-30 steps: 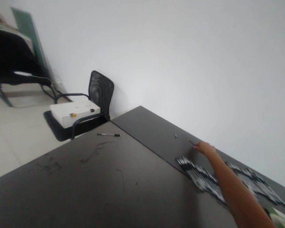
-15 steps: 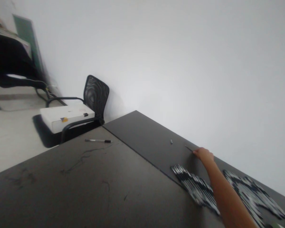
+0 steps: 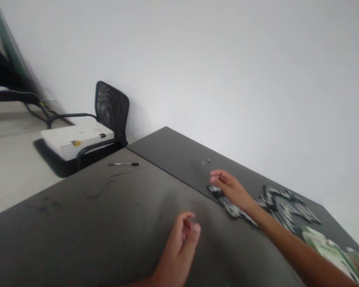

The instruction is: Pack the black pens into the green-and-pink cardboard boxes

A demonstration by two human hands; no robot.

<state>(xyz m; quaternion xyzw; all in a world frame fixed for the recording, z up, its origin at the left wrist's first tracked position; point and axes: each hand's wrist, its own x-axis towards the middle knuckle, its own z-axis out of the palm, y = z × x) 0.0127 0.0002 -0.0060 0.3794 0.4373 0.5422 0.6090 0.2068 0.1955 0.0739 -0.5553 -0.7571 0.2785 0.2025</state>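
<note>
Ahead and left of the left hand (image 3: 181, 244), a lone pale-barrelled pen (image 3: 124, 164) lies crosswise on the worktop (image 3: 107, 223); that hand is half curled, and I cannot tell whether it pinches anything. Just beside the right hand (image 3: 228, 188), the nearer one, a row of pens (image 3: 231, 211) slants far-left to near-right; its fingertips nearly meet, anything between them too blurred to tell.
</note>
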